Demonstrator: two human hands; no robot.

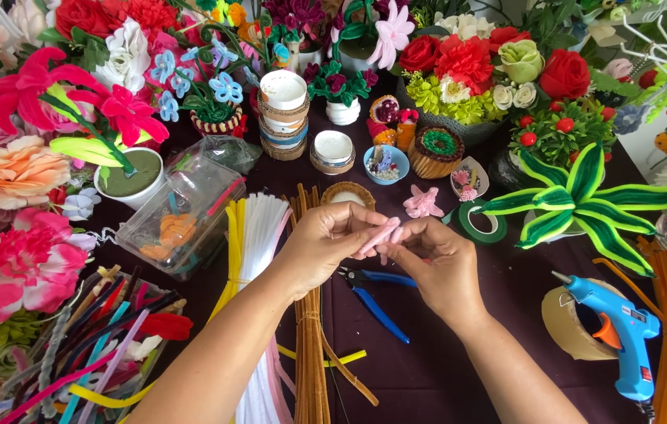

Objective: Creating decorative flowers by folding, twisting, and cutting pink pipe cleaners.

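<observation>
Head view: left hand (326,243) and right hand (436,259) both pinching pink pipe cleaner (379,235). Only partly folded; no flower shape yet. Blue pliers (377,302) lying unused on surface (443,369).

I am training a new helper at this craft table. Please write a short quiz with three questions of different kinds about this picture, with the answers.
1. True or false: both hands hold the pink pipe cleaner piece.
2. Which tool lies on the table just under the hands? A) blue-handled pliers B) scissors C) a ruler
3. Fill in: the blue glue gun lies near the person's ____ arm.

Key
1. True: the left hand and the right hand pinch it between their fingers.
2. A, the blue-handled pliers.
3. Right.
</observation>
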